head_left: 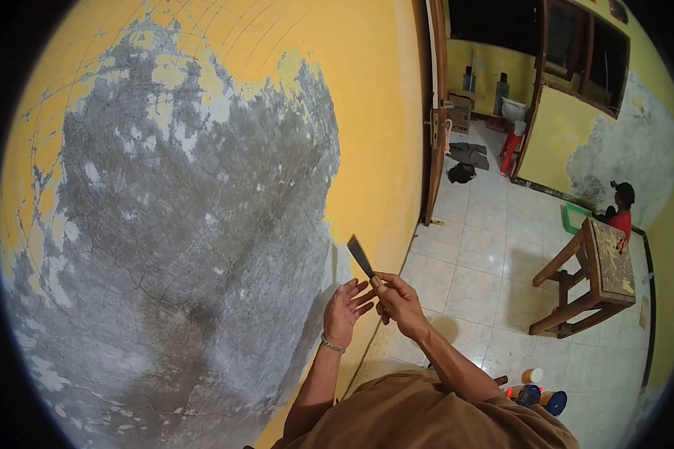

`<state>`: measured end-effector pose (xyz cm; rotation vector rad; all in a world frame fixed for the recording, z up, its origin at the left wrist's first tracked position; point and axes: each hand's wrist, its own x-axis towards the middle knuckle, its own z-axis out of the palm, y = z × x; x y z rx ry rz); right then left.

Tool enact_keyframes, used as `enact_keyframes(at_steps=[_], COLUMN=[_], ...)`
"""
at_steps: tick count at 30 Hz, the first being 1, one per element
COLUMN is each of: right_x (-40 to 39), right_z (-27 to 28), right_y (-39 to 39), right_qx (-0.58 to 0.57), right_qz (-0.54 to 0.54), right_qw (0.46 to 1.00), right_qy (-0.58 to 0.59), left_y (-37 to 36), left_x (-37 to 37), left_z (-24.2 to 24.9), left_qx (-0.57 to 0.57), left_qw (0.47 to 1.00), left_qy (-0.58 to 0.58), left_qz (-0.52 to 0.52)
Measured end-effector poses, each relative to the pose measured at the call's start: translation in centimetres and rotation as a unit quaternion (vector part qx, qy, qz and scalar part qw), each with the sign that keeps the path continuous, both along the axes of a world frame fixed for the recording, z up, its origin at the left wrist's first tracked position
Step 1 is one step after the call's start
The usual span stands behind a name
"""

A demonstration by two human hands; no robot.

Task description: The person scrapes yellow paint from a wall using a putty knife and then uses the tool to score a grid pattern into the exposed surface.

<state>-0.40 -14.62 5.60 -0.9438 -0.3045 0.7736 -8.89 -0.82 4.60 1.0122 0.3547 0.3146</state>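
Note:
My right hand is closed around the handle of a putty knife, its dark blade pointing up and to the left. Just left of it, my left hand has its fingers spread and holds nothing; a bracelet circles that wrist. The fingertips of the left hand come close to the right hand near the knife's handle. Both hands are in front of a yellow wall with a large scraped grey patch, where the paint is off and bits of white remain.
A worn wooden stool stands on the tiled floor at right. Behind it a person in red is low by another bare wall patch, near a green basin. An open door borders my wall. Containers sit beside me.

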Motion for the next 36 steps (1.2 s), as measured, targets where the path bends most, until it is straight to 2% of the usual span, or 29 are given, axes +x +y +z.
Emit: enact_keyframes(at_steps=[2,3,4,6,7,10,11,14,16,20,23,26,27,28,30,31,34,35,36], right_x=[-0.9,-1.5,-2.0,-2.9,-3.0,-3.0,-2.4,-1.0,-1.6,-1.5,-1.1,-2.4,-3.2,-3.2,-3.3,-2.6,-1.9,-2.0,-2.5], right_z=[0.3,0.0,-0.1,-0.1,-0.4,-0.1,0.2,-0.1,0.6,0.1,-0.8,0.1,0.1,0.1,-0.1,-0.2,0.2,0.6,1.0], right_y=[0.8,1.6,1.9,2.2,2.6,4.3,4.9,5.6,4.6,4.8,5.0,3.1,2.6,2.8,3.7,4.8,4.7,4.1,3.8], right_qx=[-0.117,-0.112,-0.110,-0.139,-0.138,-0.131,-0.165,-0.155,-0.167,-0.260,-0.187,-0.239,-0.228,-0.229,-0.190,-0.173,-0.207,-0.215,-0.216], right_qz=[-0.067,-0.128,-0.129,-0.217,-0.237,-0.255,-0.251,-0.270,-0.277,-0.226,-0.231,-0.199,-0.214,-0.215,-0.283,-0.301,-0.274,-0.257,-0.257], right_qw=[0.980,0.963,0.963,0.891,0.869,0.855,0.853,0.869,0.860,0.858,0.912,0.886,0.867,0.867,0.824,0.812,0.818,0.836,0.836], right_qy=[-0.146,-0.208,-0.207,-0.374,-0.413,-0.432,-0.427,-0.384,-0.396,-0.381,-0.282,-0.342,-0.388,-0.388,-0.453,-0.469,-0.460,-0.435,-0.434], left_y=[0.2,0.4,0.5,0.5,0.5,1.5,1.8,2.0,1.4,1.5,2.6,1.7,0.5,0.6,0.8,1.3,2.3,2.1,1.8], left_x=[1.2,1.6,1.8,2.1,2.5,4.7,5.6,6.9,6.5,6.8,8.1,7.0,6.6,6.7,6.8,7.2,8.7,8.4,7.7], left_z=[0.6,0.7,0.8,1.0,1.4,2.6,3.2,4.1,2.8,1.7,-0.5,-0.4,0.5,0.5,0.4,0.9,0.1,-0.1,-0.4], left_qx=[-0.049,-0.060,-0.058,0.019,-0.002,-0.064,-0.077,-0.088,-0.074,-0.126,-0.151,-0.139,-0.090,-0.090,-0.116,-0.082,-0.081,-0.082,-0.117], left_qw=[0.998,0.998,0.998,1.000,0.999,0.997,0.996,0.994,0.994,0.989,0.987,0.987,0.989,0.989,0.982,0.986,0.989,0.988,0.985], left_qy=[-0.025,-0.031,-0.031,0.023,0.044,0.050,0.048,0.065,0.071,0.074,0.015,0.047,0.057,0.057,0.096,0.096,0.069,0.068,0.058], left_qz=[0.002,0.002,0.001,0.000,0.005,0.004,0.021,0.007,0.020,0.035,0.058,0.065,0.101,0.100,0.112,0.106,0.107,0.108,0.111])
